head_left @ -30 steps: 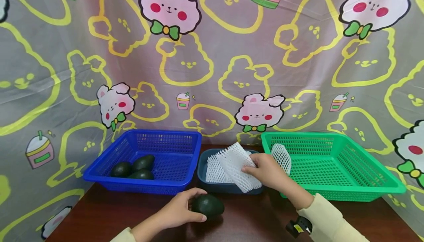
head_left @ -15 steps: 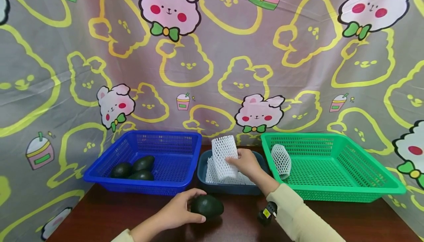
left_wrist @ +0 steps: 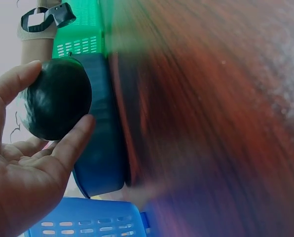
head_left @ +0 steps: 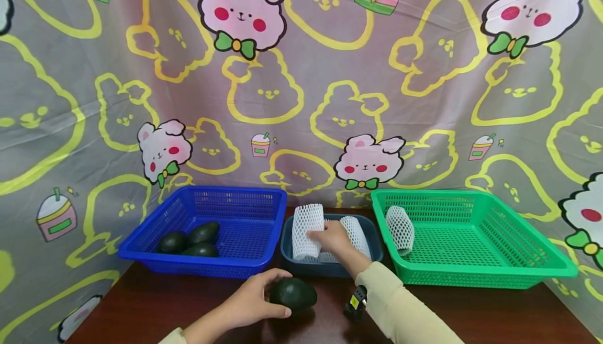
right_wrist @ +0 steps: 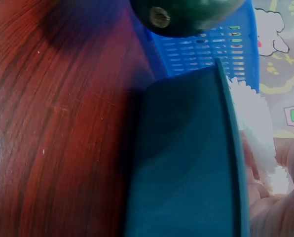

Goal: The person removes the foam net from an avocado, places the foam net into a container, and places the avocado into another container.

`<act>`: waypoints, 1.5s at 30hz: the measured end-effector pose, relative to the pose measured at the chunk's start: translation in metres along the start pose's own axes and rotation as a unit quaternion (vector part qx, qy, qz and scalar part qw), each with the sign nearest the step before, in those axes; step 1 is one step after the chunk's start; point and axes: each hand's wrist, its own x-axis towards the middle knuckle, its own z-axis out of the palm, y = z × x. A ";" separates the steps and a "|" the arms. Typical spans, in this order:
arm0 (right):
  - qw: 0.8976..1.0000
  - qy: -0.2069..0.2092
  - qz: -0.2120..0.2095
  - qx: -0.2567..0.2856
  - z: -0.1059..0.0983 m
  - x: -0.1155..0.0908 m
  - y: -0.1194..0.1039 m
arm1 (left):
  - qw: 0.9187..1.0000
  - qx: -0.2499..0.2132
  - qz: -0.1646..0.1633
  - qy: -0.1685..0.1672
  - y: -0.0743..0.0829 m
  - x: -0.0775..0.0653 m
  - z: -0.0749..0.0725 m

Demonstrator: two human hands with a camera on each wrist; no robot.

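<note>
My left hand grips a dark green avocado just over the table, in front of the dark blue tray. In the left wrist view the thumb and fingers curl round the same avocado. My right hand pinches a white foam net sleeve over the left part of that tray. Another foam net sleeve lies at the tray's right side. From the right wrist view, the tray's wall hides part of the right hand and of the foam sleeve.
At the left stands a blue basket with several avocados in it. A green basket at the right holds one net-sleeved item. Behind everything hangs a patterned cloth. The brown table shows in front.
My right hand has carried the foam net sleeve leftward, turned it upright and lowered it toward the tray's left side. The left hand with the avocado has hardly moved.
</note>
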 end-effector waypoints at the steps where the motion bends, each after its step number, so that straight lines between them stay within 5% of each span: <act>1: 1.000 0.000 0.001 0.001 0.002 0.000 0.001 | 1.000 -0.001 0.000 0.000 0.000 0.000 0.000; 12: 0.994 0.032 0.013 -0.108 0.016 0.003 0.004 | 1.000 -0.004 0.006 0.002 -0.001 -0.001 0.001; 29: 0.954 0.066 -0.083 -0.281 0.018 -0.002 0.011 | 1.000 -0.001 0.010 -0.002 0.000 -0.001 0.000; 39: 0.939 0.073 -0.090 -0.325 0.014 -0.007 0.004 | 1.000 -0.002 0.010 -0.003 0.009 -0.002 -0.003; 45: 0.944 0.075 -0.089 -0.310 0.009 -0.010 -0.007 | 1.000 -0.001 0.022 0.002 0.015 -0.006 -0.007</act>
